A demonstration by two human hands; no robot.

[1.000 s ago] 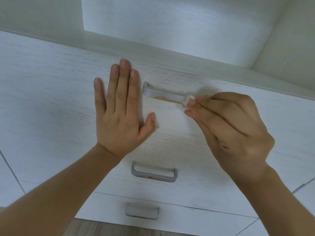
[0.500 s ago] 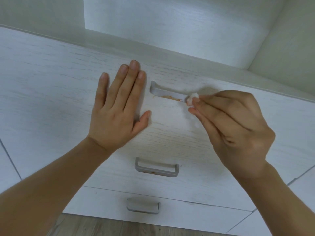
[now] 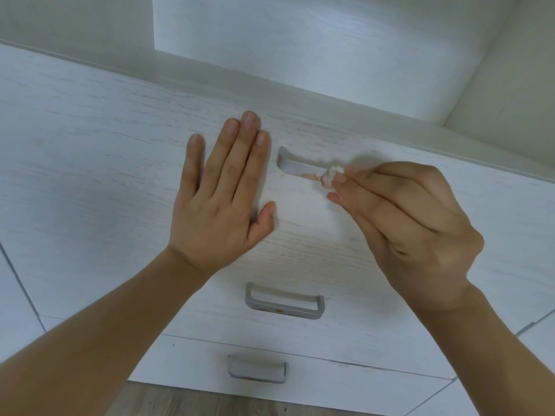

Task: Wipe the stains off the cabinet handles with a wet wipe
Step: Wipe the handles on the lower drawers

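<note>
My left hand (image 3: 220,205) lies flat, fingers straight, on the white drawer front (image 3: 90,175). My right hand (image 3: 402,223) has its grip pinched on the wadded wet wipe (image 3: 330,174), pressed against the top handle (image 3: 295,168) beside an orange stain (image 3: 309,176).

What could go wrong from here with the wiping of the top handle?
1. The wet wipe is a small wad pinched by the right hand; it may smear the orange stain along the top handle rather than lift it.
2. The middle handle also shows orange spots; a soiled wad could leave them behind.
</note>
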